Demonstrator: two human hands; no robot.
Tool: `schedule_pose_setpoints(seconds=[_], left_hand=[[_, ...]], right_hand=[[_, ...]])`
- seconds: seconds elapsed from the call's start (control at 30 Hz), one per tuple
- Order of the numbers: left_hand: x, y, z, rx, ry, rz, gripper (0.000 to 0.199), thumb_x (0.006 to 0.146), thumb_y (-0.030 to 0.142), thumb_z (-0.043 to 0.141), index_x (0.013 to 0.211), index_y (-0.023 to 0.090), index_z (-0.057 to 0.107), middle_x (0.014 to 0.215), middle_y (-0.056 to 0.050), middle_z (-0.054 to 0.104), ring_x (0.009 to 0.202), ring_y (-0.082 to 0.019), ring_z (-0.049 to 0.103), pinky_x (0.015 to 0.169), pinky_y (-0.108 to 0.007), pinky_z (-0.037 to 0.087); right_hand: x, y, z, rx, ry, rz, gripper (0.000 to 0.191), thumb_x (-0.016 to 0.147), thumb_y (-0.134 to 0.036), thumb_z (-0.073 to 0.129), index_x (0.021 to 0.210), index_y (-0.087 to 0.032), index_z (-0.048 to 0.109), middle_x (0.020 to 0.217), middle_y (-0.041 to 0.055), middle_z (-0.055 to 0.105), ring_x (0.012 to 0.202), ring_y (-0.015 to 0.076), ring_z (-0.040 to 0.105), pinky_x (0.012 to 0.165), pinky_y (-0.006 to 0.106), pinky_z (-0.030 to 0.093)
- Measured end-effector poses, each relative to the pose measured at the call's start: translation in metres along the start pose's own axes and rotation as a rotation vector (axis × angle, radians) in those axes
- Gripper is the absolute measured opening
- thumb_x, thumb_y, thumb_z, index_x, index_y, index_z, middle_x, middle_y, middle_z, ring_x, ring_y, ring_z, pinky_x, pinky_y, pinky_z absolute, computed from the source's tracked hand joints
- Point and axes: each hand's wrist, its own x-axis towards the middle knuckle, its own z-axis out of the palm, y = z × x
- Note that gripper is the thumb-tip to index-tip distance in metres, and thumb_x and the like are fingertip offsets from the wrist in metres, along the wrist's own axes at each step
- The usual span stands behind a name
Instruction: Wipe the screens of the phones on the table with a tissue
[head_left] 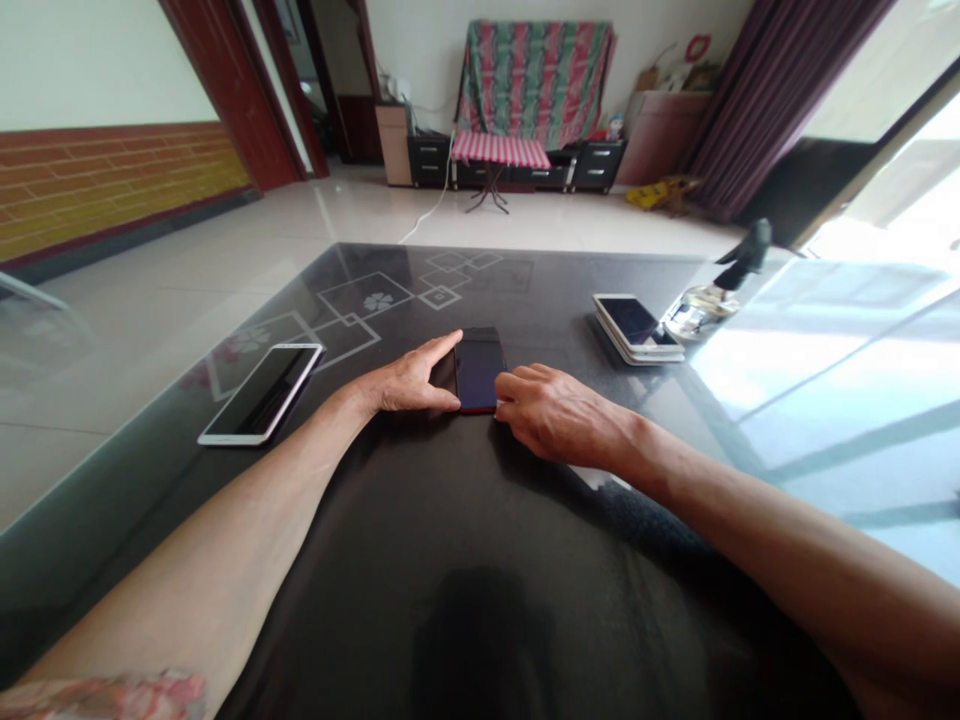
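Observation:
A dark smartphone with a reddish lower edge lies flat on the glossy black table. At its left side is my left hand, thumb and forefinger spread wide, their tips touching the phone's upper left and lower left edges. My right hand is closed, fingers curled in at the phone's lower right edge. A tiny pale bit shows under those fingertips; what they hold, if anything, is hidden. A whitish patch shows on the table below my right wrist, and I cannot tell whether it is an object or a reflection.
A white-framed tablet lies to the left. On the right are stacked white phones or tablets, touching or close to a clear spray bottle with a black trigger head. Beyond the table stands a folding table with a striped top.

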Motion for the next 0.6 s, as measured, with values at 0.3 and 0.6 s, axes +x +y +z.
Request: schedule_pose_setpoints(seconds=[0.3, 0.6], left_hand=[[-0.001, 0.002, 0.0, 0.002, 0.001, 0.001, 0.106, 0.063, 0.05, 0.068, 0.148, 0.011, 0.018, 0.155, -0.013, 0.02, 0.142, -0.028, 0.02, 0.116, -0.037, 0.018], [-0.001, 0.003, -0.001, 0.009, 0.0, -0.002, 0.106, 0.063, 0.05, 0.068, 0.148, 0.014, 0.018, 0.155, -0.012, 0.022, 0.141, -0.029, 0.021, 0.116, -0.038, 0.019]], right_hand=[[0.002, -0.003, -0.001, -0.003, 0.007, 0.015, 0.027, 0.093, -0.018, 0.042, 0.076, -0.014, 0.063, 0.085, 0.0071, 0.053, 0.074, 0.0159, 0.041, 0.069, 0.03, 0.029], [0.01, -0.016, 0.008, 0.141, 0.074, 0.104, 0.025, 0.094, -0.018, 0.04, 0.09, -0.016, 0.065, 0.092, 0.0076, 0.055, 0.077, 0.0154, 0.044, 0.074, 0.028, 0.034]])
